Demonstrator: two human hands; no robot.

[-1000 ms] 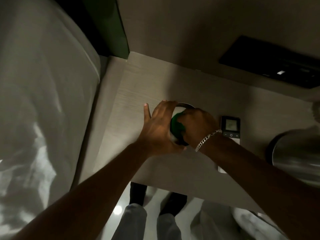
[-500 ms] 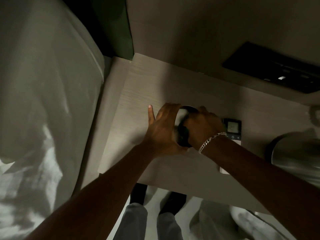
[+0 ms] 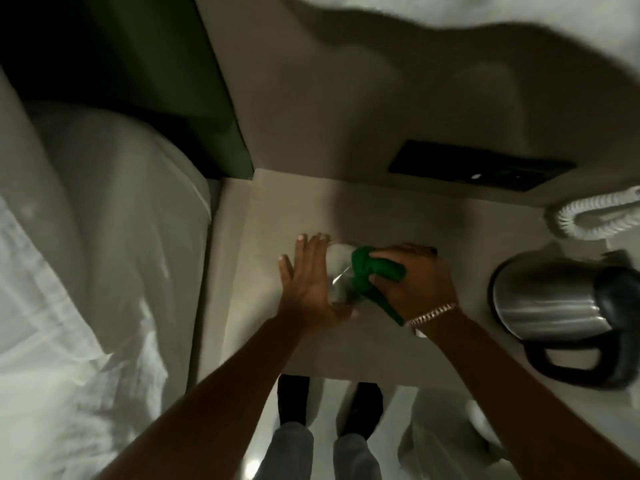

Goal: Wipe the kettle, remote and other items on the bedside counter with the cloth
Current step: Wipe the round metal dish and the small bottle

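Down on the counter [image 3: 294, 209], held a glass [image 3: 341, 271] with flat open left hand [image 3: 308, 289], squeezed green cloth [image 3: 367, 271] in right hand [image 3: 419, 282], beside kettle [image 3: 547, 299].

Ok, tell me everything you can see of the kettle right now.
The kettle stands on the counter at the right, near its front edge. Its body looks like brushed steel with bright streaks of reflected light. A black handle loops out toward the front, and a dark lid or top part shows on its right side, blurred. Neither hand touches it; the right hand with the green cloth works to its left. A white coiled cord lies behind it.
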